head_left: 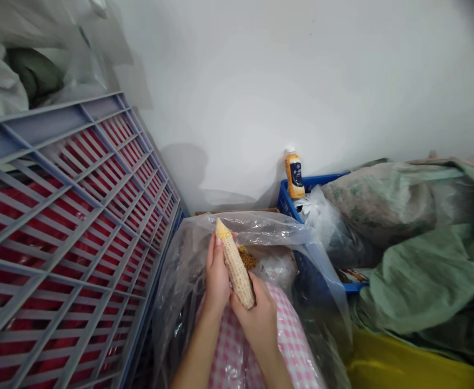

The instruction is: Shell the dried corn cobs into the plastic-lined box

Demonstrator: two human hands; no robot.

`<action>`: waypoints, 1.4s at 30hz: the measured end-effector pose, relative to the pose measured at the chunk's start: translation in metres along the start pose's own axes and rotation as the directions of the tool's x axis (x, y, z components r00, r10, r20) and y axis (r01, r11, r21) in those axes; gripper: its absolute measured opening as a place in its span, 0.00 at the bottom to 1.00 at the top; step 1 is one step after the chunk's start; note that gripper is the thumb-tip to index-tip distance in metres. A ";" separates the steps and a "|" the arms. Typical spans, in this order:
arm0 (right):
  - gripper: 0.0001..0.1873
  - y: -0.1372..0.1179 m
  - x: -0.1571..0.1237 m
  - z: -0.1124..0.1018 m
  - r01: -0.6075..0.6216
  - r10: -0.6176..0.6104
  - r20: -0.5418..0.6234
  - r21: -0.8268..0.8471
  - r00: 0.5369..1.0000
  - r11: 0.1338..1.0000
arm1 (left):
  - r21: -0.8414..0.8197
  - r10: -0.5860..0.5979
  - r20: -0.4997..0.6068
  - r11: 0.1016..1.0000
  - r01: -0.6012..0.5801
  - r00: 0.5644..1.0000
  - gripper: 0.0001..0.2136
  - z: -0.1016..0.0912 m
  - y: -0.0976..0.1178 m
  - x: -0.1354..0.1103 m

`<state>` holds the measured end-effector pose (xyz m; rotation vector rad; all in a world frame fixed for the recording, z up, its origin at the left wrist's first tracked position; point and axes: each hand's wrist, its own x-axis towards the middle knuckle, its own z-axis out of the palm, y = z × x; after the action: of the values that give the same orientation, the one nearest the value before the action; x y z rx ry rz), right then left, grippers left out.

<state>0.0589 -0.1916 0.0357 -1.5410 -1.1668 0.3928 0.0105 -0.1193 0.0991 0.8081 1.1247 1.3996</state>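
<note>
A corn cob is held between my two hands, tilted with its tip up and to the left. Most of it is bare and pale; a few yellow kernels remain close to the tip. My left hand is closed around its upper part, thumb near the kernels. Lower down, my right hand grips the thick end. Below and behind the cob lies a clear plastic bag, spread wide, with loose yellow-brown kernels showing inside. Pink-and-white checked cloth lies under my forearms.
A grey-blue slatted crate with red contents rises close on the left. At right, a blue crate holds bags and a yellow bottle. Green fabric drapes over its right side. A white wall stands behind.
</note>
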 end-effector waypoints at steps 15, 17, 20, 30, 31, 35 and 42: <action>0.17 0.000 0.002 0.002 0.040 -0.042 -0.016 -0.129 0.999 0.991 | -0.081 -0.084 0.026 0.993 0.085 0.996 0.21 -0.002 0.006 0.005; 0.17 0.001 0.002 0.003 0.065 -0.068 -0.010 -0.156 0.998 0.986 | -0.015 -0.044 -0.014 0.999 0.044 0.999 0.19 -0.002 0.006 0.008; 0.17 0.001 0.002 0.003 0.089 -0.092 -0.009 -0.183 0.996 0.979 | 0.030 -0.006 -0.004 1.000 0.006 1.000 0.17 -0.004 0.002 0.010; 0.17 0.002 0.001 0.003 0.072 -0.072 0.008 -0.138 0.997 0.988 | -0.041 0.098 0.140 0.995 -0.093 0.985 0.13 -0.013 -0.011 0.010; 0.18 0.002 0.001 0.003 0.066 -0.065 0.012 -0.133 0.998 0.989 | -0.049 0.113 0.151 0.993 -0.106 0.982 0.12 -0.014 -0.011 0.010; 0.18 0.003 0.001 0.002 0.048 -0.047 0.016 -0.110 0.999 0.993 | -0.052 0.147 0.180 0.989 -0.140 0.973 0.11 -0.016 -0.012 0.009; 0.19 0.003 -0.001 0.002 0.027 -0.025 0.040 -0.058 0.999 0.998 | -0.087 0.152 0.184 0.987 -0.138 0.971 0.12 -0.011 -0.007 0.005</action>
<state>0.0587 -0.1910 0.0324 -1.5728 -1.2371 0.3756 0.0015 -0.1175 0.0881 0.9651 0.8771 1.4419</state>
